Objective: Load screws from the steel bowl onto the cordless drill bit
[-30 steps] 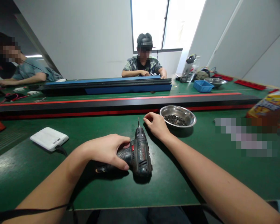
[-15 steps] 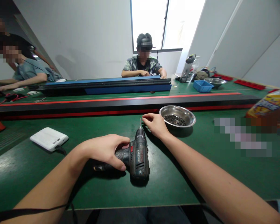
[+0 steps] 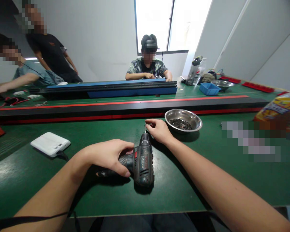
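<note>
A dark cordless drill (image 3: 143, 159) lies on its side on the green table (image 3: 203, 170), bit pointing away from me. My left hand (image 3: 108, 156) is wrapped round its handle. My right hand (image 3: 159, 130) is pinched at the tip of the bit, holding something too small to make out. Just right of that hand stands a steel bowl (image 3: 183, 120) with several small dark screws in it.
A white power bank (image 3: 50, 143) with a cable lies at left. A long black and red rail (image 3: 125, 109) crosses the table behind the drill, a blue and black one (image 3: 111, 88) beyond it. A snack bag (image 3: 279, 111) stands at right. Other people sit and stand across the table.
My right hand has shifted left from beside the bowl until its pinched fingers meet the bit's tip. The drill has slid slightly. A standing person has come into view at far left.
</note>
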The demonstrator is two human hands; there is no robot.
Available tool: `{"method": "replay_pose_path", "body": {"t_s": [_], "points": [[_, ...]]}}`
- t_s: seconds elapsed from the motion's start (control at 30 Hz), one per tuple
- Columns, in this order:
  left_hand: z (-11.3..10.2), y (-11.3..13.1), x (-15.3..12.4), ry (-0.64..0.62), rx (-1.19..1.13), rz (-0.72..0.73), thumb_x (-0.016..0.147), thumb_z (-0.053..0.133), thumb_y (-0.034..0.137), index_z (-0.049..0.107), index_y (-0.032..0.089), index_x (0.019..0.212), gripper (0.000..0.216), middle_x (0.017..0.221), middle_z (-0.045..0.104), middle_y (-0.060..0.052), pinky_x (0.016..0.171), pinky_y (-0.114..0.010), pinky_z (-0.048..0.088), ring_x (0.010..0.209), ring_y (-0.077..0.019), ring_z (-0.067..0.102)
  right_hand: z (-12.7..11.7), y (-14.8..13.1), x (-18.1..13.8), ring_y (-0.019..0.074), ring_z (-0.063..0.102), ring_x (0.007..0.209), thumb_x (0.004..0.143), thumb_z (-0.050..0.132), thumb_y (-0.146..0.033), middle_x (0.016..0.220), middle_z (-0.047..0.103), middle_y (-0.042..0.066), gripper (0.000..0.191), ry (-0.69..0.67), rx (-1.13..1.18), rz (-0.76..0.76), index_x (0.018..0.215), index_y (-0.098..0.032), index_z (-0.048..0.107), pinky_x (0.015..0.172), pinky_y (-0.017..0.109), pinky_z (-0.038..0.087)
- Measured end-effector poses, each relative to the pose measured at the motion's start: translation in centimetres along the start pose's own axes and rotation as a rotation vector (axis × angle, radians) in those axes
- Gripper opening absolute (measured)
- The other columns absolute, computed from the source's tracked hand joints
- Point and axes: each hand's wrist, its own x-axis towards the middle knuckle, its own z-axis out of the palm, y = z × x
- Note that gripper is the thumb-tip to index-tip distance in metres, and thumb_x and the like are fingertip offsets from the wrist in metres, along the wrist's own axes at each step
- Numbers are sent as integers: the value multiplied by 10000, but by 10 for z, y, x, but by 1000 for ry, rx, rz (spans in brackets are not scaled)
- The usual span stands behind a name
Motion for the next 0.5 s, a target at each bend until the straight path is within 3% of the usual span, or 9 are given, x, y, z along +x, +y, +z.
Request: {"method": "replay_pose_path", "body": {"t_s": [0.5], "points": [[0, -1, 0, 9, 13, 10, 651, 824, 537, 700, 210, 1154, 612, 979, 721, -1, 723, -269, 464, 843, -214, 645, 1, 0, -2, 237, 746, 1065, 841, 626, -81, 1170, 780, 107, 503, 11, 54, -27, 1332, -181, 663, 1013, 415, 565]]}}
